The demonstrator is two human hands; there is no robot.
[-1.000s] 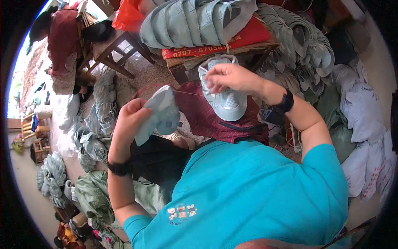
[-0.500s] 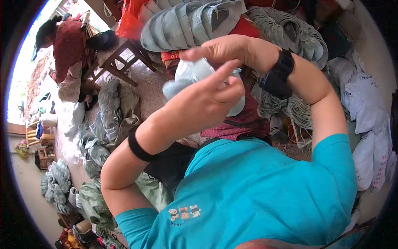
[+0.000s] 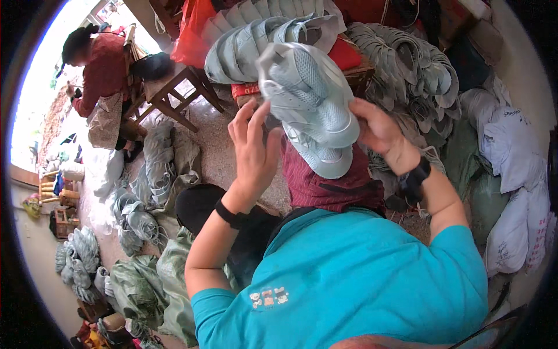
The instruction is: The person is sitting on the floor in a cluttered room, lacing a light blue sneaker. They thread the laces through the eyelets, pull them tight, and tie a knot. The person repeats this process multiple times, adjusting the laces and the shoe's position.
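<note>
A pale grey-green mesh shoe upper (image 3: 334, 113) is held up above my lap, its toe toward me and its far end blurred. My right hand (image 3: 381, 131) pinches its right side near the toe. To its left, my left hand (image 3: 253, 142) is raised with the fingers apart; its fingertips come close to the upper's edge and nothing shows in the hand. Beneath the held piece, a second shoe upper (image 3: 328, 163) of the same kind lies over the dark red cloth (image 3: 302, 183) on my lap, partly covered.
Beyond my hands stands a row of nested uppers (image 3: 244, 49) beside a red plastic bag (image 3: 192, 38). Bundled uppers (image 3: 407, 58) hang at the far right, near white sacks (image 3: 511, 145). At left, a person (image 3: 107, 70) sits by a wooden stool (image 3: 168, 90); bundles (image 3: 160, 151) lie on the floor.
My hands have moved apart from their crossed position. The upper now shows its toe and laces side toward me. My left hand has opened and drawn left; my right has come down to the right side.
</note>
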